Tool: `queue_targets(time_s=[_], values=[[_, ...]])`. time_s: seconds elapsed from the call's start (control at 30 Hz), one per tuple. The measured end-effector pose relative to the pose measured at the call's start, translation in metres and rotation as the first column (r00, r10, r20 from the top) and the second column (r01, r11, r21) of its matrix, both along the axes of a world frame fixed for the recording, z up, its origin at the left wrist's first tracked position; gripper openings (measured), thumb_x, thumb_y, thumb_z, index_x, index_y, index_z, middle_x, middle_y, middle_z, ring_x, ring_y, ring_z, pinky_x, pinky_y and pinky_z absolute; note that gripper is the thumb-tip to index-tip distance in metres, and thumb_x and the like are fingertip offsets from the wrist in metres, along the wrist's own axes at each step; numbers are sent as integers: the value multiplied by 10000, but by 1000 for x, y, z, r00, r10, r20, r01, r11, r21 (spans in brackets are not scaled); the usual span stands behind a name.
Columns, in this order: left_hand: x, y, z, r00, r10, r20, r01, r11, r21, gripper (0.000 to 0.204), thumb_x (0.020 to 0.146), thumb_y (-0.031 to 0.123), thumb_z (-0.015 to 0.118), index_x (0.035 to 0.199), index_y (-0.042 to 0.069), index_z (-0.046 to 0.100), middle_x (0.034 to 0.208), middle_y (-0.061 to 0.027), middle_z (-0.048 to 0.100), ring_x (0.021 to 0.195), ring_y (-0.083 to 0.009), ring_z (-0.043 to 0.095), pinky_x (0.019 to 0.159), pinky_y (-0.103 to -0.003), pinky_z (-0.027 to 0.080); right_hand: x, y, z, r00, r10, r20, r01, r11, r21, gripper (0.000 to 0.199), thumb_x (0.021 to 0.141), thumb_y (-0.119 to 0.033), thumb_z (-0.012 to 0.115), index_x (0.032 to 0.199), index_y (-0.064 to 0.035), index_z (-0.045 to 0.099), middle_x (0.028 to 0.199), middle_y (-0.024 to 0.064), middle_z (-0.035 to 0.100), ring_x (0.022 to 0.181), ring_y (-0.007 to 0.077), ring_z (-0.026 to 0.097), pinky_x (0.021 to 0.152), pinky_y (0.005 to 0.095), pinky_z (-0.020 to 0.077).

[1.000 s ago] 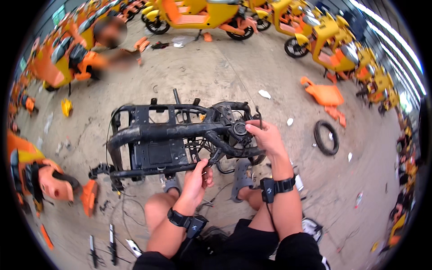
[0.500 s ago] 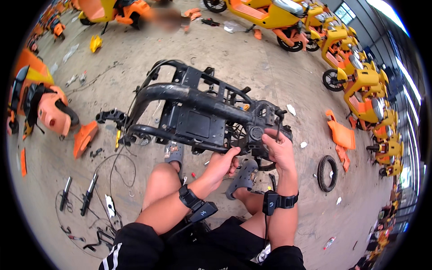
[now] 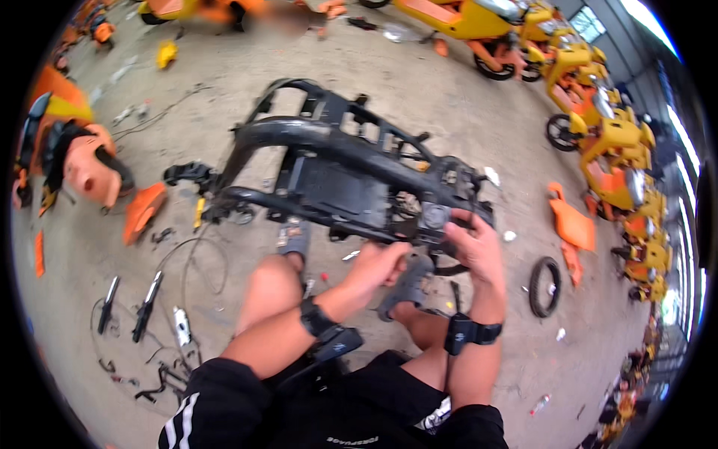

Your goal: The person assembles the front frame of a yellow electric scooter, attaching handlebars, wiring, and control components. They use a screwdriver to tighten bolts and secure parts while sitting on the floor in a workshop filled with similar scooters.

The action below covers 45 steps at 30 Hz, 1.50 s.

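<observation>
A black metal scooter frame (image 3: 329, 183) lies before me, its thick curved tube running across the top and a flat dark panel beneath that tube. My left hand (image 3: 380, 266) is closed at the frame's near edge, thumb and curled fingers together against it. At the frame's right end is my right hand (image 3: 479, 243), with bent fingers and thumb closed on the edge beside a square black part with a round face (image 3: 434, 217). Both hands are slightly blurred, and the undersides of their grips are hidden.
Grey clogs (image 3: 407, 288) on my feet stand near the frame. A loose tyre (image 3: 544, 286) and an orange panel (image 3: 574, 224) lie at right. Shock absorbers (image 3: 148, 307) and cables are at lower left. Yellow scooters (image 3: 609, 150) line the right side; an orange scooter part (image 3: 146, 212) lies left.
The view has shifted a little. The frame and my right hand appear slightly farther right, and my left hand has moved slightly right along the near edge.
</observation>
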State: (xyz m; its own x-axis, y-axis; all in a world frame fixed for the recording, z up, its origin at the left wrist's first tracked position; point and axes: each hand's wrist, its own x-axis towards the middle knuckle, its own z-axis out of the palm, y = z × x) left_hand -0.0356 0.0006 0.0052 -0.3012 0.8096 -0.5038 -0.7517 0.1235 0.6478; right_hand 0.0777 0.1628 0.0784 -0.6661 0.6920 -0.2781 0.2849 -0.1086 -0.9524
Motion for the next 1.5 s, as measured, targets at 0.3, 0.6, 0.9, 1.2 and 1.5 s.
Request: queue_targets(time_s=[0.3,0.6,0.9,1.2,1.5], values=[[7,0,15,995,-89,-45,86,995,-47,198,915,228,581,906,31,586,683,-38,567,500,-100,477,446,-239,361,5,8,-4,993,31,-115,-54,978,-203,442,857,-120,697,1245,25,542,772,117,671,416,-15,366,373,166,208],[27,9,10,985,-98,-141,109,991,74,279,978,261,538,1021,13,656,689,-13,596,522,-55,474,464,-209,360,7,8,0,995,73,-63,-86,969,-232,476,832,-132,727,1237,38,542,772,116,683,441,3,417,383,176,207],[29,11,21,968,36,-248,-20,997,68,277,982,258,551,1016,6,662,625,-2,573,510,-58,459,477,-204,341,9,5,6,993,94,-70,-103,985,-138,487,792,-166,765,1208,9,583,819,67,703,699,66,653,456,192,303],[32,13,17,971,116,-208,-97,990,100,310,979,287,556,882,8,648,606,-37,595,477,-55,446,458,-198,321,8,3,9,995,80,-62,-88,987,-137,449,788,-204,774,1143,17,610,772,77,703,647,65,618,494,208,332],[31,13,22,978,133,-162,-122,990,71,316,966,271,577,758,37,617,586,-45,600,442,-50,451,427,-188,312,11,6,6,994,102,36,-97,989,-114,454,807,-250,757,1162,-10,607,749,45,698,573,21,520,456,197,277]])
